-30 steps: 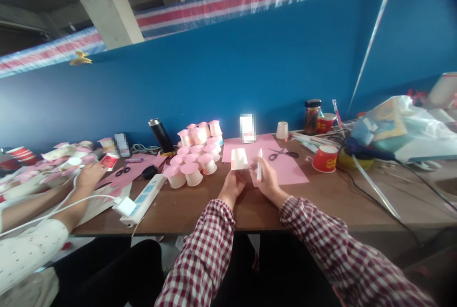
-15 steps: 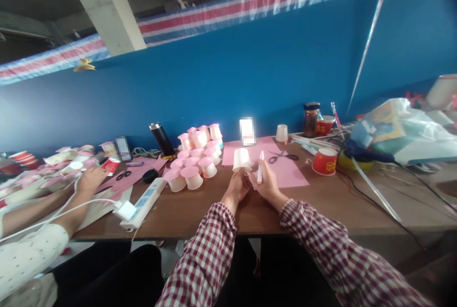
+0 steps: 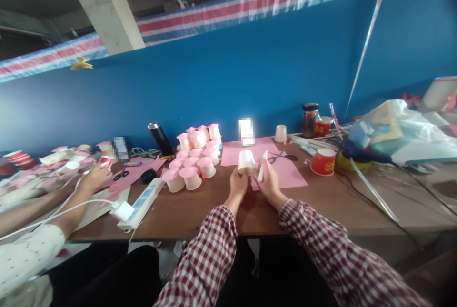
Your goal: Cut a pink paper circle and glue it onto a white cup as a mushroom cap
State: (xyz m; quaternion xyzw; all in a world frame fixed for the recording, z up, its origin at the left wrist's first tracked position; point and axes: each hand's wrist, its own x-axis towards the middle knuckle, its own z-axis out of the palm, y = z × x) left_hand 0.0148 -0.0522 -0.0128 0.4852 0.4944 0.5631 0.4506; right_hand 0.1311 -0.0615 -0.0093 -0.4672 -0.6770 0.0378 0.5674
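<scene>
Setting: brown worktable (image 3: pixel 321 202) against a blue wall, crowded with craft supplies.
Cup: white paper cup (image 3: pixel 246 162), tipped on its side above the table edge, its mouth turned toward the wearer.
Left hand: left hand (image 3: pixel 238 184) grasps the cup from below, fingers wrapped around its wall.
Right hand: right hand (image 3: pixel 268 179) is closed around a white marker (image 3: pixel 262 166), held upright just beside the cup, on its right.
Doing it well: judging by the pose, the cup wants a steady hold without squashing the thin wall, and the marker tip should meet the paper lightly while the left hand turns the cup.
Beneath the grip: pink paper sheet (image 3: pixel 282 166) lies flat just beyond both hands.
Beyond the grip: black scissors (image 3: pixel 282 156) rest on the pink sheet.
Left of the grip: cluster of pink-topped cups (image 3: pixel 194 157), near enough for an elbow to knock; a white power strip (image 3: pixel 141 202) lies closer to the table edge.
Right of the grip: red paper cup (image 3: pixel 323 161), well apart, with a dark jar (image 3: pixel 309 120) behind it.
Far left: another person's hand (image 3: pixel 93 178) works among pink scraps, clear of the wearer's hands.
</scene>
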